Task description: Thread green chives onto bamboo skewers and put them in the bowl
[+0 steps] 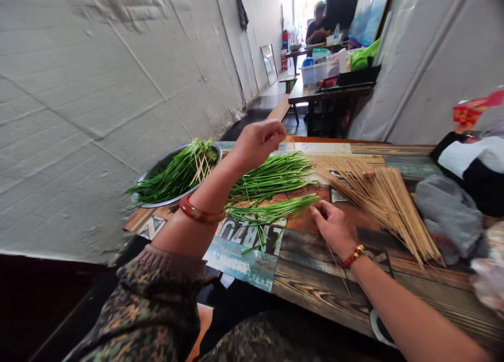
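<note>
My left hand (pixel 260 140) is raised over the chives with its fingers curled together. Whatever it may hold is hidden. Lower down, my right hand (pixel 334 226) pinches a thin bamboo skewer (pixel 343 275), whose lower part sticks out below the palm. Its fingertips are at the right end of a small bunch of chives (pixel 275 208); whether they touch the stalks I cannot tell. A larger pile of chives (pixel 275 174) lies just behind this bunch. Further right, many loose bamboo skewers (pixel 397 209) are fanned out on the patterned table (pixel 315 267).
A metal basin (pixel 173 202) at the left holds more chives with skewers through them. Grey plastic bags (pixel 449 209) lie at the right edge. White walls (pixel 98 89) flank the room. Behind are another table (pixel 326 91) with a plastic bin (pixel 319 72) and a seated person (pixel 316 31).
</note>
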`<state>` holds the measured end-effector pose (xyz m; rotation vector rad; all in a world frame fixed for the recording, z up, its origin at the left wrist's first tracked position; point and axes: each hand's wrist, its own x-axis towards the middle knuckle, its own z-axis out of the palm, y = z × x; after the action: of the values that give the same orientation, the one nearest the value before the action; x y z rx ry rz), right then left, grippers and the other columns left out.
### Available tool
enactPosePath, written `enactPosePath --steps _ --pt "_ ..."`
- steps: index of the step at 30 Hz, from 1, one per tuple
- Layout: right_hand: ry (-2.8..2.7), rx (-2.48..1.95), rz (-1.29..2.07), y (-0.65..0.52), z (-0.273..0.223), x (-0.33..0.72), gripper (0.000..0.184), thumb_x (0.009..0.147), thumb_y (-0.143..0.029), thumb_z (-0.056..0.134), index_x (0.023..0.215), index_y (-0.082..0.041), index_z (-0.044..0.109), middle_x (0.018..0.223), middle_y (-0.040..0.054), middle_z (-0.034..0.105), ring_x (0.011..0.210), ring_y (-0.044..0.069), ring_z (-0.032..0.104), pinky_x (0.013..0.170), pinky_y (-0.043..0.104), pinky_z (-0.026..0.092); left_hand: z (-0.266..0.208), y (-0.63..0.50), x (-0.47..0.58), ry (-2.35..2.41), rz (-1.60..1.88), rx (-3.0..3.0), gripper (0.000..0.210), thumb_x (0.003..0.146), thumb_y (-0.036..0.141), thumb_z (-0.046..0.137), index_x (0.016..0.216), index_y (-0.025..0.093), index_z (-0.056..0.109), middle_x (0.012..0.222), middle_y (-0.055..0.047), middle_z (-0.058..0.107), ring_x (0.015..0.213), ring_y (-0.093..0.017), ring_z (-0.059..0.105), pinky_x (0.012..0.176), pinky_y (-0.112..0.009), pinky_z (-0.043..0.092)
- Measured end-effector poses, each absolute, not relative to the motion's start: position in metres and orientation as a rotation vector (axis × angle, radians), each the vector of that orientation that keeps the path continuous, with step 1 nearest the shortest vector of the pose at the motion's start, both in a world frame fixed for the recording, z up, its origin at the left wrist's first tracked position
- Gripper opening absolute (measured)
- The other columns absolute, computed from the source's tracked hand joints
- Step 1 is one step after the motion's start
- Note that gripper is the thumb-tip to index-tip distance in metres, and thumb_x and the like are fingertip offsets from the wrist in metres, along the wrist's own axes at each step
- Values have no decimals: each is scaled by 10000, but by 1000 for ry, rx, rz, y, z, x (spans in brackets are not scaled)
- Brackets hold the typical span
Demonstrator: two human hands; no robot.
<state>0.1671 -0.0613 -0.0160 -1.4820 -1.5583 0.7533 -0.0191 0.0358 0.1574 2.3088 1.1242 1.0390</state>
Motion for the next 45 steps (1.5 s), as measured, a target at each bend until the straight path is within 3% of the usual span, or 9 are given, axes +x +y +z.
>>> enactPosePath --steps 5,10,15,20,23,28,34,39,45 --pt "-1462 -1351 870 -60 -24 163 270 836 -411 486 742 -190 610 577 -17 582 458 110 503 468 217 374 78 42 -21 1298 834 2231 116 763 189 546 678 128 594 533 35 492 517 -74 410 519 -210 307" --pt "-1430 -1293 863 -58 -25 162 256 831 -407 511 731 -190 603 586 -17 586 463 108 505 472 215 395 32 36 -13 1177 867 1827 169 775 287 578 738 123 579 653 -6 601 604 -98 529 593 -214 406" --pt "-1425 -1311 854 -59 -14 163 245 839 -377 504 715 -187 596 554 -23 570 446 102 487 457 208 386 34 24 4 931 884 1438 245 772 355 628 792 135 522 758 -44 656 690 -128 623 683 -258 483" --pt "-1413 -1350 844 -63 -4 164 238 839 -373 514 715 -191 605 534 -26 562 438 104 488 459 212 390 44 30 7 949 833 1509 218 771 337 622 777 140 528 588 25 565 508 -77 525 538 -206 439" --pt "-1400 -1332 862 -64 -4 165 226 837 -369 523 728 -189 607 568 -17 584 453 104 508 461 211 400 49 34 4 1073 839 1759 123 752 250 615 750 134 573 584 34 539 510 -61 474 500 -177 373" --pt "-1419 -1318 876 -62 -8 165 225 839 -364 533 727 -182 606 583 -12 589 457 100 513 455 205 402 39 23 8 1011 834 1578 140 787 265 579 831 132 582 702 -13 635 581 -82 537 566 -197 425" --pt "-1401 -1349 919 -57 -13 169 215 831 -369 549 739 -181 599 583 -24 561 455 88 491 454 202 404 25 13 12 927 847 1334 244 737 347 668 799 118 612 711 -31 650 617 -98 561 600 -209 438" --pt "-1371 -1321 1049 -56 -13 170 150 831 -311 543 896 -180 579 659 -26 585 487 83 503 469 201 421 21 13 8 963 854 1331 202 735 313 661 753 115 630 672 -12 626 588 -85 527 570 -197 412" --pt "-1343 -1264 1138 -61 -14 170 299 839 -301 553 1120 -200 559 678 -34 559 497 82 490 456 199 421 22 9 7 987 828 1409 174 751 279 620 699 115 644 666 -18 623 587 -85 510 540 -188 391"
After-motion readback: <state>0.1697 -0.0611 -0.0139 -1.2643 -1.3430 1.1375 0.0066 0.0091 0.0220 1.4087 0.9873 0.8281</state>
